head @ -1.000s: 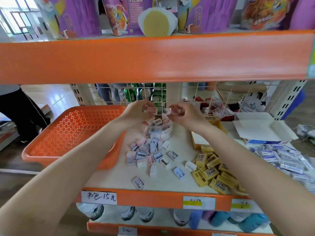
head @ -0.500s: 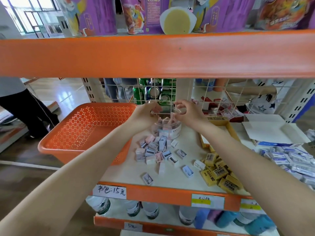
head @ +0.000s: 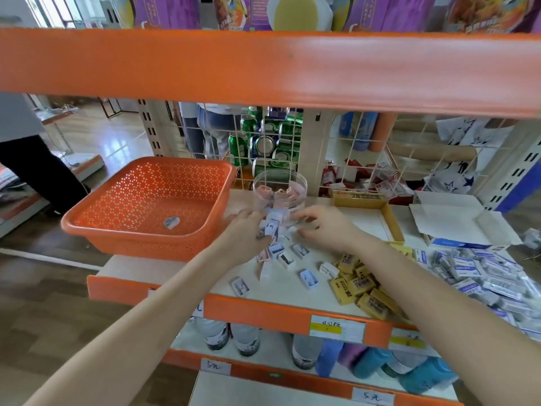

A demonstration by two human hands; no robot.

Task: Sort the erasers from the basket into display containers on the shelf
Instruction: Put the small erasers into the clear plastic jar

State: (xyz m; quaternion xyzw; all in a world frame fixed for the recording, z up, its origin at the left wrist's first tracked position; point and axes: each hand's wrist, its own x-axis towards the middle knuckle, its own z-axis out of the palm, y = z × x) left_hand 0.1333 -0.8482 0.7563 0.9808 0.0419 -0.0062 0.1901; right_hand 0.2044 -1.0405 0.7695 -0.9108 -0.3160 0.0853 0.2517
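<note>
Shelf (head: 278,293) between orange rails: left hand (head: 246,234) curls round a few small erasers (head: 286,259) from the heap mid-shelf, and right hand (head: 329,227) claws into it too (grip unclear). Just behind stands the clear jar (head: 279,197), part-filled. This looks like the gathering step. Next, lift and drop the handfuls in. The basket (head: 152,206) at the left edge looks emptied.

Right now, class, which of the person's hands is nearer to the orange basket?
Left. The left hand is close beside the orange basket, over the small erasers; the right hand lies farther right, in front of the clear jar.
</note>
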